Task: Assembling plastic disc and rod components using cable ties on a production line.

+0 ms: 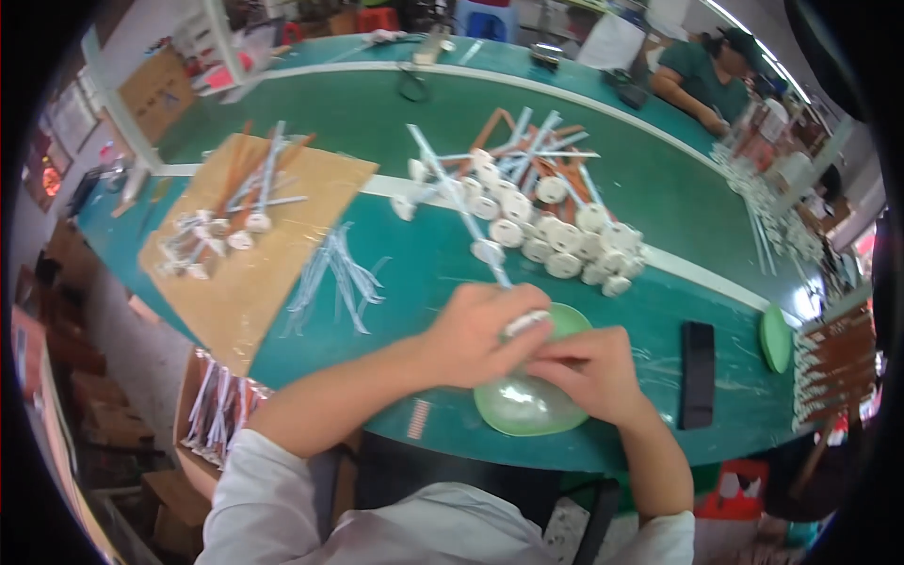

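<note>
My left hand point(485, 331) is closed round a small white part point(524, 324) above a light green bowl point(572, 320). A pale blue strip point(506, 278) sticks out beyond its knuckles; I cannot tell whether it belongs to the white part. My right hand point(595, 369) meets the left over the bowl, thumb and fingers pinched together. What the right fingertips hold is too small or hidden to make out. Just beyond the hands lies a pile of white round discs point(565, 237) on orange and pale blue strips.
At left, brown paper point(282, 193) bears more disc-ended strips, with thin pale ties point(341, 273) beside it. A black phone-like slab point(697, 375) and a green dish point(775, 339) lie right. An open carton point(193, 461) stands lower left. Another person point(708, 83) works far right.
</note>
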The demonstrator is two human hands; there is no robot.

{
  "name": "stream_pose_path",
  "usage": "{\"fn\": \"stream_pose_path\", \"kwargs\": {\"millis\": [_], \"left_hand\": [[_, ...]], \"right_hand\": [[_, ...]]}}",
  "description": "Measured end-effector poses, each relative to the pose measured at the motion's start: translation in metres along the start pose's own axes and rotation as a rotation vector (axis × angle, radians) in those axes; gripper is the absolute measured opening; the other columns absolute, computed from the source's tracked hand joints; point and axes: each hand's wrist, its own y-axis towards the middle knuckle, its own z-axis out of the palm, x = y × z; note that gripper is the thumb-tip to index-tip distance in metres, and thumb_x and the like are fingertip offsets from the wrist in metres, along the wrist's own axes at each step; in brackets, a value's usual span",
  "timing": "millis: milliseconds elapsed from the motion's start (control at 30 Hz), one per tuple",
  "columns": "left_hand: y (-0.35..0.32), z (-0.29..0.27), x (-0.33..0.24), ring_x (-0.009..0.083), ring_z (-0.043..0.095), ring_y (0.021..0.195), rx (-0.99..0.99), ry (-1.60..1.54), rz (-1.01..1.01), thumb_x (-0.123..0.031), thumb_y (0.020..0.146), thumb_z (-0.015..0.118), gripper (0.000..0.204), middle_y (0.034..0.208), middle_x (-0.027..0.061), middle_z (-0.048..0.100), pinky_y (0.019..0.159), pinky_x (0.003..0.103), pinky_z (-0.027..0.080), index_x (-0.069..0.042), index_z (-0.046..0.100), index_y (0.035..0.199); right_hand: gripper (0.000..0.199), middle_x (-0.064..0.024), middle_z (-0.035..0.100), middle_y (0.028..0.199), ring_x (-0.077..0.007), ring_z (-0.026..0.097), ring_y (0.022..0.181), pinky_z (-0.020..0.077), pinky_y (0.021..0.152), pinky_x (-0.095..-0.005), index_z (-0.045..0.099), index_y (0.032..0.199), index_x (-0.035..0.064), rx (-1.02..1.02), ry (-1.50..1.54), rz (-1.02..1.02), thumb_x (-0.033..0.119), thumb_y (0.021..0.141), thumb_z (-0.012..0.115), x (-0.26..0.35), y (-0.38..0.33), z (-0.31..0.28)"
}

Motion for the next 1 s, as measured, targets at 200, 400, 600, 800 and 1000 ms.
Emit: {"fn": "stream_pose_path", "kwargs": {"millis": [200,400,600,800,1000], "left_hand": [[0.005,0.001,-0.004,0.0216,0.072,0.071,0.043,-0.197,-0.08,-0.006,0.085,0.073,0.017,0.084,0.0094,0.072,0.063,0.03,0.054,-0.001,0.063,0.097],[0.005,0.001,-0.004,0.0198,0.074,0.077,0.069,-0.157,-0.116,-0.003,0.078,0.08,0.026,0.086,0.0093,0.074,0.068,0.029,0.057,-0.002,0.063,0.097],[0.004,0.005,-0.004,0.018,0.074,0.075,0.093,-0.073,-0.138,-0.001,0.076,0.081,0.023,0.084,0.008,0.074,0.068,0.028,0.057,-0.004,0.065,0.092],[0.006,0.0,-0.002,0.0163,0.074,0.077,0.081,-0.123,-0.229,0.002,0.075,0.08,0.022,0.085,0.0067,0.074,0.069,0.027,0.056,-0.004,0.065,0.089],[0.008,-0.001,-0.005,0.0165,0.074,0.076,0.097,-0.137,-0.172,0.001,0.074,0.08,0.022,0.085,0.0073,0.074,0.069,0.028,0.056,-0.004,0.067,0.091]], "right_hand": [[0.013,-0.0108,0.075,0.093,-0.0139,0.073,0.082,0.0585,0.067,-0.0267,0.073,0.102,-0.0044,-0.036,0.399,0.209,0.003,0.092,0.069,-0.006,-0.004,0.002],[0.012,-0.01,0.074,0.094,-0.0144,0.072,0.083,0.0576,0.067,-0.0252,0.07,0.104,-0.005,-0.121,0.499,0.263,0.002,0.094,0.067,-0.008,-0.003,-0.002],[0.01,-0.0074,0.073,0.092,-0.0103,0.069,0.078,0.053,0.063,-0.0225,0.071,0.101,-0.0034,-0.233,0.519,0.241,0.003,0.093,0.07,-0.01,-0.003,0.003],[0.01,-0.0053,0.072,0.091,-0.0095,0.067,0.077,0.0527,0.063,-0.0233,0.072,0.101,-0.0018,-0.257,0.483,0.212,0.002,0.092,0.07,-0.017,-0.002,0.006],[0.012,-0.0082,0.072,0.089,-0.0114,0.068,0.071,0.0537,0.061,-0.0266,0.07,0.098,-0.0006,-0.257,-0.023,-0.058,0.002,0.087,0.072,-0.012,-0.002,0.004]]}}
